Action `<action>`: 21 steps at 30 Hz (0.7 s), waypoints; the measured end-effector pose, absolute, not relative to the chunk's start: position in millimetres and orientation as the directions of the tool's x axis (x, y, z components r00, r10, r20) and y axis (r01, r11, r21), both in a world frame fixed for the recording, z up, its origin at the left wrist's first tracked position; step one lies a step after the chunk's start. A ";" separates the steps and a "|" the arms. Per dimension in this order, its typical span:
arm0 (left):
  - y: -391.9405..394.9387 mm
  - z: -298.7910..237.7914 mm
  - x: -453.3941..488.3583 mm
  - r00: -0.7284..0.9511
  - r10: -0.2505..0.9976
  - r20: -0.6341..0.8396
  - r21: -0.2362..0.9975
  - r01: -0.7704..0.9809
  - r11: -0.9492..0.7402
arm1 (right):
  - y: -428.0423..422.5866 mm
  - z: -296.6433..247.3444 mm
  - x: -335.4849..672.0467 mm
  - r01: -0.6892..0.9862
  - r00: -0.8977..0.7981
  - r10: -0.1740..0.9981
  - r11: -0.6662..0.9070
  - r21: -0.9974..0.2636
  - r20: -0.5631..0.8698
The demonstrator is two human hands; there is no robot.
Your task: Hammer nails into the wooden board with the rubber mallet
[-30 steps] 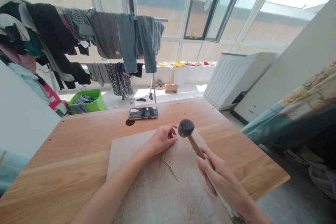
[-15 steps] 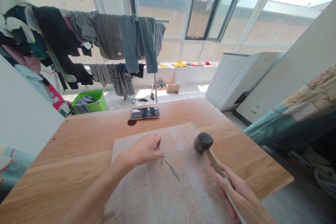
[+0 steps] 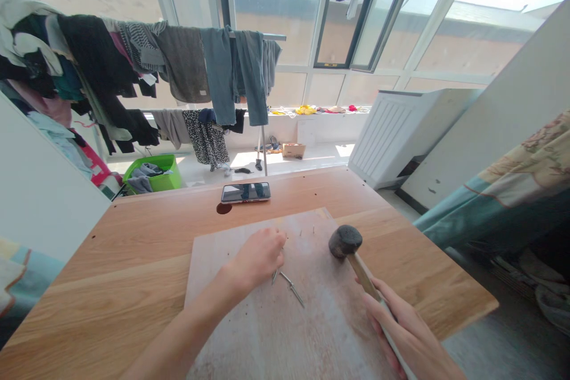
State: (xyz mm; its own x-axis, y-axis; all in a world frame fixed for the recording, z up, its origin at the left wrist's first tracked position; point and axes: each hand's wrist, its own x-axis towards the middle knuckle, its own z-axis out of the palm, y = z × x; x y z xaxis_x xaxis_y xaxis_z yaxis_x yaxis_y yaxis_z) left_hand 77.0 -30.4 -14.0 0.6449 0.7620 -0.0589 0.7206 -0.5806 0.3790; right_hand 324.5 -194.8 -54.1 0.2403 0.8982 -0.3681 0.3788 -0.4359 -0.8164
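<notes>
My right hand (image 3: 392,320) is wrapped round the wooden handle of a rubber mallet (image 3: 346,241). Its black head is at the right edge of a pale wooden board (image 3: 249,338). Over the middle of that board, the fingers of my left hand (image 3: 262,255) are pinched together; what they hold, if anything, is hidden. Just below them lie several loose metal nails (image 3: 293,290), one partly covered by the fingers. Two thin nails (image 3: 313,230) stand upright near the board's far right corner. Small dark holes dot the board.
The board lies on a wood-grain table (image 3: 146,261). A phone (image 3: 246,192) rests beyond it, beside a round dark hole in the tabletop. Behind the table are a clothes rack with hanging laundry (image 3: 182,65), a green basket (image 3: 173,175) and a white cabinet-like unit (image 3: 401,130).
My left hand has shifted slightly right across the board and now partly covers the nearest loose nails. The right hand and the mallet have stayed practically still.
</notes>
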 end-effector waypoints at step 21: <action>-0.9 -51.8 74.8 0.576 0.794 0.196 0.823 0.344 -0.453 | -195.9 -45.9 320.1 0.396 0.200 0.918 -0.395 -0.829 -0.342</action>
State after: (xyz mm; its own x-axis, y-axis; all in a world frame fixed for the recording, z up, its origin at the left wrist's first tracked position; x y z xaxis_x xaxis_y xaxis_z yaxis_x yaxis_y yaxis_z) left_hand 74.8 -0.9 -51.8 0.5756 0.7938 0.1962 0.3438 -0.4526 0.8228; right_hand 320.1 -195.9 -45.9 0.1997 0.9182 -0.3421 0.3960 -0.3950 -0.8289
